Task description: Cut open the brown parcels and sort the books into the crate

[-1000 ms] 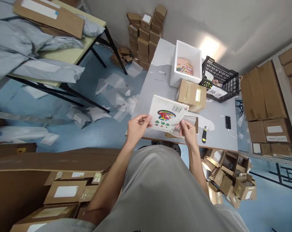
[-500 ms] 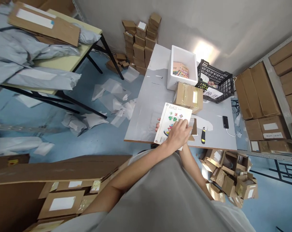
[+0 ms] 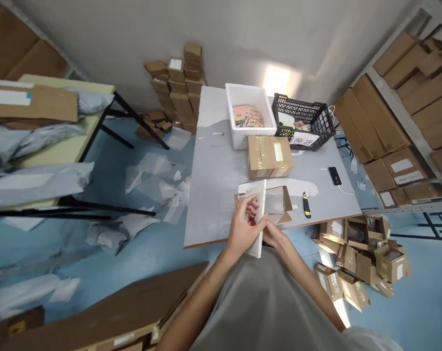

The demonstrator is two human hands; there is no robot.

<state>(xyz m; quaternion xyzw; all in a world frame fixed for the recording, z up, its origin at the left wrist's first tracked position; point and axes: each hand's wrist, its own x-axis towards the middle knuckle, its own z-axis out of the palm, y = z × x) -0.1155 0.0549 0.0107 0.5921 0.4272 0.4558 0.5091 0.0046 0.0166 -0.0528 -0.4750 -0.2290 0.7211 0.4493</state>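
A white book, thin and seen nearly edge-on, stands upright between my hands above the table's front edge. My left hand is closed on its left face with curled fingers. On the other side, my right hand grips the book near its lower part, its fingers partly hidden. Just behind the book lies an open cardboard box with flaps up and a pale inside. A black and yellow utility knife rests to the right of that box.
A taped carton stands on the grey table. Behind it are a white foam bin of small packets and a black crate. A phone lies at right. Empty boxes are heaped on the floor at right.
The book has turned from showing its printed cover to edge-on. My left hand has moved from across the cover to its left side, uncrossing my arms. The view has shifted.
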